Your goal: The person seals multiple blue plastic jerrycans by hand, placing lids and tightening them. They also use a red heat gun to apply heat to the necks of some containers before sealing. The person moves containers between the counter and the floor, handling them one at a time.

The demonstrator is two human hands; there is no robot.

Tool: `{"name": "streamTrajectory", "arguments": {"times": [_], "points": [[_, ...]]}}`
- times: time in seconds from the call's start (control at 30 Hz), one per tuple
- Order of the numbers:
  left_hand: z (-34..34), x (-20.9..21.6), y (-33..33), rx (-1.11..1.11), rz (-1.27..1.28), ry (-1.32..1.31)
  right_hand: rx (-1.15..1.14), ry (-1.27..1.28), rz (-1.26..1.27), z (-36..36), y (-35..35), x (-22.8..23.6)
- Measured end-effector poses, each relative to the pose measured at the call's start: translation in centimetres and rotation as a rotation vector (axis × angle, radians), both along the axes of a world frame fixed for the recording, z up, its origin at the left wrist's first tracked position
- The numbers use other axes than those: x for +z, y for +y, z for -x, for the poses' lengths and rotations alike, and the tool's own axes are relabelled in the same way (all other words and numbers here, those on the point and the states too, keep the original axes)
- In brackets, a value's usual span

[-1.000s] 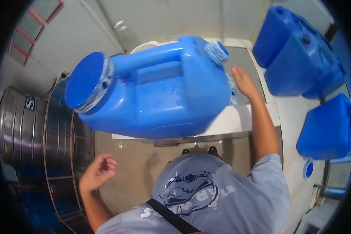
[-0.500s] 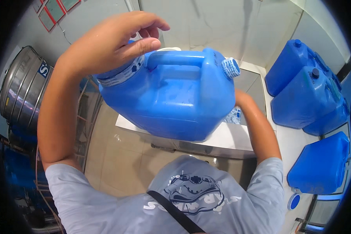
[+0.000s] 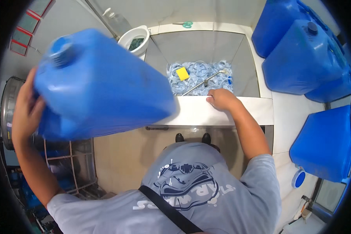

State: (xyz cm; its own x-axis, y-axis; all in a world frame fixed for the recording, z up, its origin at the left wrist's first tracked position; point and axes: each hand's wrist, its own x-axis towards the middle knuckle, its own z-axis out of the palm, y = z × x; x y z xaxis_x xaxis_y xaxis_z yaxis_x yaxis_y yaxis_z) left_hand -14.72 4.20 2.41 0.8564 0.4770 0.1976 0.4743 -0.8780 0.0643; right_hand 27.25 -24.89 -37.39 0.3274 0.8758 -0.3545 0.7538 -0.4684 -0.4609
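A large blue plastic jug [image 3: 105,82] is tilted at the left, its screw neck [image 3: 61,50] toward the upper left. Its lower end reaches over the white ledge [image 3: 191,111]. My left hand [image 3: 25,105] is closed on the jug's left side, with the fingers partly hidden. My right hand [image 3: 223,99] is at the ledge's inner edge with curled fingers; what they hold, if anything, cannot be made out. Just beyond lies a thin metal rod [image 3: 201,84] over a heap of crumpled blue-and-white plastic bands [image 3: 201,70] in the grey basin [image 3: 241,74]. A yellow sponge [image 3: 182,74] sits on the heap.
More blue jugs [image 3: 304,58] stand at the right, with another blue jug [image 3: 323,144] nearer me. A blue-and-white cap [image 3: 298,178] lies beside it. At the back are a white bowl [image 3: 142,33], a pump bottle [image 3: 119,21] and green-handled scissors [image 3: 187,25].
The jug has swung left off the middle of the ledge and turned, uncovering the basin. My left hand has moved down to its side. My right hand has come out from behind it.
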Motion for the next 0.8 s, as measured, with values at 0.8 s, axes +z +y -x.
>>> {"name": "streamTrajectory", "arguments": {"times": [0.8], "points": [[33.4,-2.1,-10.3,1.024,-0.021,-0.275,0.368,-0.223,-0.416,18.5,36.5,-1.8]]}}
